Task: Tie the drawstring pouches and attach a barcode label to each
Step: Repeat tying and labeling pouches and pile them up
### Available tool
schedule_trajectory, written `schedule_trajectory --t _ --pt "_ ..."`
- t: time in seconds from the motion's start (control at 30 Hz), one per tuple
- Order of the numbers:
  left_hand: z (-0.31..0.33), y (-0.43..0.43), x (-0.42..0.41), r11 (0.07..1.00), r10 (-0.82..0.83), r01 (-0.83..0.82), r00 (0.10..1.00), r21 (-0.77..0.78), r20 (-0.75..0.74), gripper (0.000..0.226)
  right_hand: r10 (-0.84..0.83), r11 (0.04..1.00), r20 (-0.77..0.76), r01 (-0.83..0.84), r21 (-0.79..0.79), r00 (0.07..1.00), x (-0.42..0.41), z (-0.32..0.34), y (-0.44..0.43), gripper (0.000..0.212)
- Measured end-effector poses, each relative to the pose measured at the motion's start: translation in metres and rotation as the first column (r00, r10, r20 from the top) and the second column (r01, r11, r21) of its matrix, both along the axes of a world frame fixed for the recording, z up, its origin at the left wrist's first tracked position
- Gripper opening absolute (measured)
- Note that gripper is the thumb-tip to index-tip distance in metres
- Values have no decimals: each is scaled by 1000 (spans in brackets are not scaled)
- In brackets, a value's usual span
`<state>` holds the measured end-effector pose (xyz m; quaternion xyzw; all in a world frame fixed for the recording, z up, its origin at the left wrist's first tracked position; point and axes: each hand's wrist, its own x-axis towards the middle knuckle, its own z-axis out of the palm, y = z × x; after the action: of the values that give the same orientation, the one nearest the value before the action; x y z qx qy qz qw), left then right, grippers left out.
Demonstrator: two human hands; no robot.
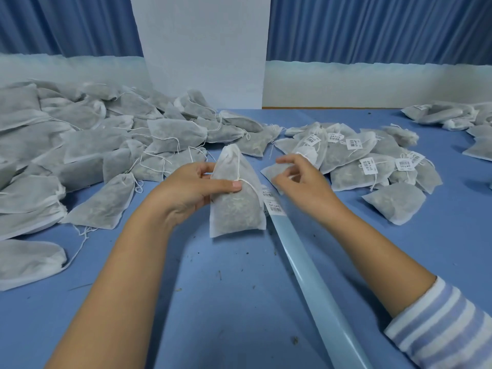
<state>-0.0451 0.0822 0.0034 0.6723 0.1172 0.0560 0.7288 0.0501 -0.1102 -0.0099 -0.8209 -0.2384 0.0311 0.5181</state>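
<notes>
You work at a table with a blue top, which spreads on every side of your left hand and your right hand. Far beyond both hands stands a broad white pillar. Blue pleated curtains hang on each side of it, above a pale wall. The light is soft and even.

table: blue, flecked with dark crumbs | curtains: blue, pleated | panel: white, upright, behind table
</notes>
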Motion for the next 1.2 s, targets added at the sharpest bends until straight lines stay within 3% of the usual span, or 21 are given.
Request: schedule_trajectory --t 0.07,0.13,0.4,0.6,0.73,0.9,1.07,1.2 --pt "-1 4 0 1000 -8 8 1000 20 -30 55 3 989 -168 -28 -145 986 4 -2 -1 23" --pt "-2 7 0 1000 -13 14 998 25 -58 48 45 983 -291 -93 -155 956 4 -4 0 15" --pt "-5 10 -1 991 -87 101 986 91 -144 29 211 907 -530 -367 -208 821 7 10 -19 16" --pt "-6 9 -2 983 -165 176 971 49 -172 34 241 968 -380 -251 25 893 6 6 -13 25" --pt "-5 5 -3 971 -234 238 958 7 -168 31 258 959 -259 -214 186 931 5 1 -7 16" --pt "-10 -2 1 955 -288 277 951 -101 -113 23 287 949 -149 -260 178 946 2 -2 -3 12" --pt "-13 1 2 937 -315 299 947 -179 -65 14 322 944 -95 -312 104 942 3 1 -8 25" --pt "-15 3 3 931 -312 297 949 -212 -43 25 310 948 39 -312 55 950 -1 0 -7 31"
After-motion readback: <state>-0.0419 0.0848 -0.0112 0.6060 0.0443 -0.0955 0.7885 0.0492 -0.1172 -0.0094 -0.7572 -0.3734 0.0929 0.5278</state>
